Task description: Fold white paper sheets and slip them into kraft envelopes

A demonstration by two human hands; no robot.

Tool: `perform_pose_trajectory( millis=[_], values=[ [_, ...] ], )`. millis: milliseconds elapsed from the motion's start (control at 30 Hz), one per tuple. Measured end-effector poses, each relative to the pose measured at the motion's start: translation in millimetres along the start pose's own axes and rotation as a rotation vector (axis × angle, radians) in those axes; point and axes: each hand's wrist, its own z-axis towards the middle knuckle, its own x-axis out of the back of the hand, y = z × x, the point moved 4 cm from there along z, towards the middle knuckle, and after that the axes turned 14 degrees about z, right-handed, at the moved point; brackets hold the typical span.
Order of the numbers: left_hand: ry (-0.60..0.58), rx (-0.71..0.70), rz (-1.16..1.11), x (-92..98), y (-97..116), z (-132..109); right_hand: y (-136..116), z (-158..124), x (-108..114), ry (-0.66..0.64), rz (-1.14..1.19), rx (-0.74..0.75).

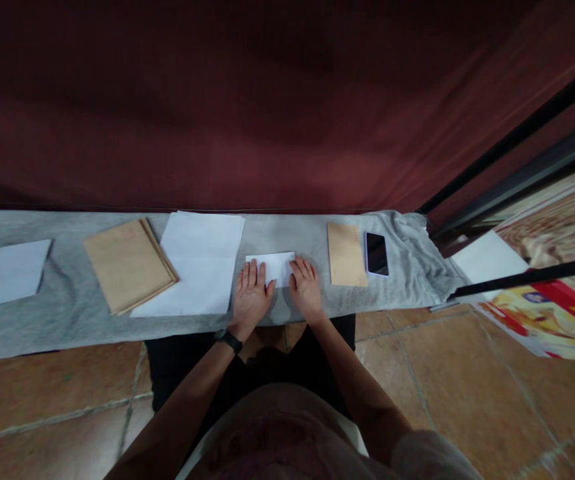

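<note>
A small folded sheet of white paper lies on the grey cloth straight in front of me. My left hand rests flat across its left part, fingers stretched out. On its right end lies my right hand, palm down with the fingers extended. Both hands press on the paper rather than grip it. Left of them is a stack of large white sheets, partly under a pile of brown envelopes. A single brown envelope is a little to the right of my right hand.
A phone lies beyond the single envelope. More white paper is at the far left. The grey cloth covers a narrow bench against a dark red curtain. A colourful box and black bars stand at the right.
</note>
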Motion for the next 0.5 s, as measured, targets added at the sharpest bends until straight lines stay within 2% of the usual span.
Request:
perform_pose_trajectory(
  millis=[267, 500],
  values=[
    [0.005, -0.023, 0.007, 0.1, 1.2, -0.3, -10.8, -3.5, -9.9, -0.166, -0.003, 0.14],
    [0.005, 0.011, 0.001, 2.1, 1.6, -1.5, -10.0, -4.2, -12.1, -0.092, -0.045, 0.061]
  ],
)
